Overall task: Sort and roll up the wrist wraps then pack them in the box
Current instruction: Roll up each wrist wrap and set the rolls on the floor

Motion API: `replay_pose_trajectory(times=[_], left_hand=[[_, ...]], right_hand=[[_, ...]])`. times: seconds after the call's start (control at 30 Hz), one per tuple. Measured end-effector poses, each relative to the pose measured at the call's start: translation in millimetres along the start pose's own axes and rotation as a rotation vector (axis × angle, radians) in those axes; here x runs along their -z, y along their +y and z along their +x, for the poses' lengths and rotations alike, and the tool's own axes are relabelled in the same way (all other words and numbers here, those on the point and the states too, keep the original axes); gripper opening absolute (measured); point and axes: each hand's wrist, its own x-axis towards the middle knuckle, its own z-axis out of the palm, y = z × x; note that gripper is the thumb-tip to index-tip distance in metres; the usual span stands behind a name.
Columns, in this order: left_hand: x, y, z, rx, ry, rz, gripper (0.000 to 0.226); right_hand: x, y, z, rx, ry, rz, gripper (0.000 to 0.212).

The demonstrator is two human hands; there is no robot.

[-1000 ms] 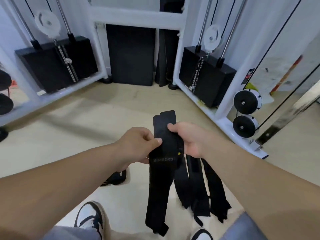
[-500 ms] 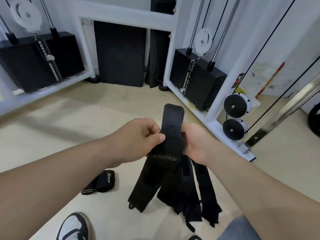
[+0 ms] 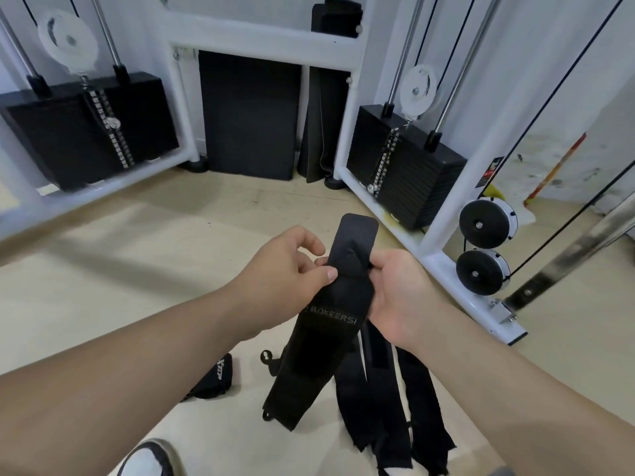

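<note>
A black wrist wrap (image 3: 330, 324) lettered BOKEERSI hangs in front of me, its flat end pointing up. My left hand (image 3: 288, 266) pinches its left edge with thumb and fingers. My right hand (image 3: 395, 290) grips its right edge together with several more black wraps (image 3: 405, 407) that dangle below toward the floor. A rolled black wrap (image 3: 214, 376) with white lettering lies on the floor under my left forearm. No box is in view.
White cable-machine frames with black weight stacks stand at the left (image 3: 86, 132) and right (image 3: 402, 166). Black mats (image 3: 249, 115) lean at the back wall. Two black pulleys (image 3: 486, 245) sit low on the right. My shoe (image 3: 151, 458) shows at the bottom.
The lettered wrap has swung leftward and its lower end now hangs apart from the other wraps. My left fingers have loosened into a pinch at its edge. The view shifted slightly.
</note>
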Motion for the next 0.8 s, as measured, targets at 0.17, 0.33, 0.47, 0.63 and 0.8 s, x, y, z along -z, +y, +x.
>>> replay_pose_trajectory(times=[0.17,0.33,0.47,0.63,0.8], left_hand=[[-6,5,-1,-0.034,-0.02,0.011,0.017],[-13,7,1,-0.032,-0.013,0.054,0.018],[-15,6,4,-0.041,-0.016,0.06,0.017],[-19,3,8,-0.124,-0.002,0.254,0.021],[-17,7,6,-0.182,0.051,0.551,0.031]], right_hand=[[3,-1,-6,0.002,-0.024,-0.017,0.046],[1,-5,-9,0.049,0.075,-0.021,0.06],[0,-8,-16,0.039,0.04,-0.021,0.072],[-2,1,-11,0.172,0.112,-0.208,0.031],[-10,2,-12,0.272,0.199,-0.358,0.02]])
